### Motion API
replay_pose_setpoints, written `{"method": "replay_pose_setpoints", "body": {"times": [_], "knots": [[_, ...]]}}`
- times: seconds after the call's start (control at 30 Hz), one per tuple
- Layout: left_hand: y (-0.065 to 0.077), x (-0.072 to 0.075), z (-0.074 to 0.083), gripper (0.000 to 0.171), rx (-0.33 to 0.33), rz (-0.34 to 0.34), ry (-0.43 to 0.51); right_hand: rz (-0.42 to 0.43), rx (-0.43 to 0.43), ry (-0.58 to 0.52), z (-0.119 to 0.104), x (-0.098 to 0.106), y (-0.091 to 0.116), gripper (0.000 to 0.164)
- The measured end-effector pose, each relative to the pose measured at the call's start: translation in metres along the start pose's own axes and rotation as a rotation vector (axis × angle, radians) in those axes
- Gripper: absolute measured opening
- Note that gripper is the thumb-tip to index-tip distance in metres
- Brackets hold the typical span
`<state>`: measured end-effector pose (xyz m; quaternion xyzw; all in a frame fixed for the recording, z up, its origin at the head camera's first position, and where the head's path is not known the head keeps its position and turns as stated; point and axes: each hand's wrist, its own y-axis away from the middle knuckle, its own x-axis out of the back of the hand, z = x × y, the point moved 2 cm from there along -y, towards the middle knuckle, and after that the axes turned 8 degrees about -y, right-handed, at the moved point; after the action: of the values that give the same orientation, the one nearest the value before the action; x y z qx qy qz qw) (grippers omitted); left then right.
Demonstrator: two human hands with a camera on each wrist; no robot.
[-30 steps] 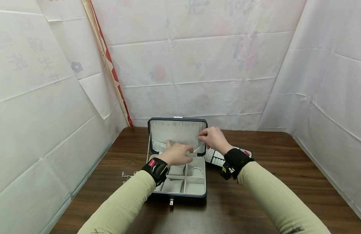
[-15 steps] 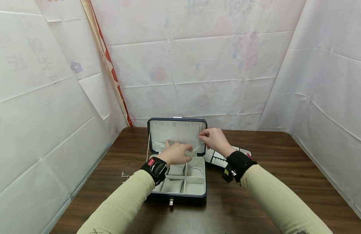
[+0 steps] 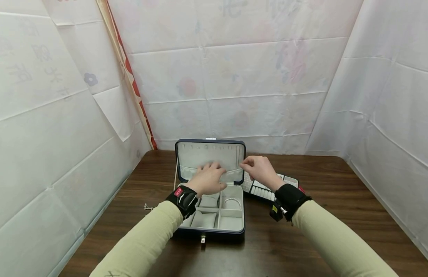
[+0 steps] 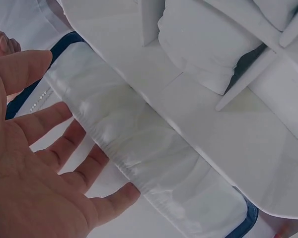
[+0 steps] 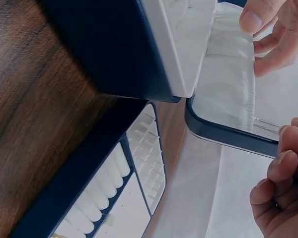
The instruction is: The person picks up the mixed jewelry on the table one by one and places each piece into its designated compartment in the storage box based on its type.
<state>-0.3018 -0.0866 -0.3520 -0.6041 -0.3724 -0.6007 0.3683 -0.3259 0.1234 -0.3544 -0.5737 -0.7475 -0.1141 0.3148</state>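
A navy jewellery box (image 3: 210, 234) stands with its lid (image 3: 208, 154) raised. Across the lid's lower part runs a pale gathered pocket (image 4: 139, 144). My left hand (image 3: 207, 180) has its fingers spread, fingertips at the pocket's elastic edge. At the lid's right side hangs a thin silver chain (image 5: 265, 122), running down into the pocket. My right hand (image 3: 260, 170) is just right of the lid, fingers loosely curled, with nothing visible between them. Cushions (image 3: 204, 220) and a silver bangle (image 3: 232, 198) lie in the box's compartments.
Right of the box, a navy tray (image 5: 99, 208) with white ring rolls and small compartments lies on the brown wooden table (image 3: 286, 246). Silver jewellery (image 3: 148, 207) lies left of the box, partly behind the left sleeve. White sheeting (image 3: 252, 77) hangs behind and at both sides.
My right hand has moved slightly right and down, away from the lid. My left fingers have spread, and the pocket's edge, pulled forward earlier, now lies flatter against the lid.
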Motion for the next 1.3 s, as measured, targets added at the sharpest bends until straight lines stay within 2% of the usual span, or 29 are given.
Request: {"method": "replay_pose_setpoints", "body": {"times": [0.27, 0.53, 0.87, 1.03, 1.3], "knots": [[0.001, -0.001, 0.0, 0.051, -0.011, 0.04, -0.033, -0.011, -0.015, 0.04, 0.005, -0.001, 0.006, 0.021], [0.001, -0.002, -0.001, 0.05, -0.006, 0.068, -0.065, -0.063, -0.028, 0.047, 0.013, -0.008, 0.01, 0.021], [0.005, 0.0, -0.003, 0.048, -0.026, 0.1, -0.067, -0.073, -0.026, 0.064, 0.019, -0.014, 0.015, 0.014], [0.01, 0.005, -0.009, 0.046, -0.029, 0.118, -0.026, -0.096, -0.039, 0.075, 0.022, -0.018, 0.017, 0.014], [0.021, 0.018, -0.027, 0.043, -0.028, 0.156, 0.015, -0.107, -0.001, 0.098, 0.028, -0.024, 0.02, 0.012]]}}
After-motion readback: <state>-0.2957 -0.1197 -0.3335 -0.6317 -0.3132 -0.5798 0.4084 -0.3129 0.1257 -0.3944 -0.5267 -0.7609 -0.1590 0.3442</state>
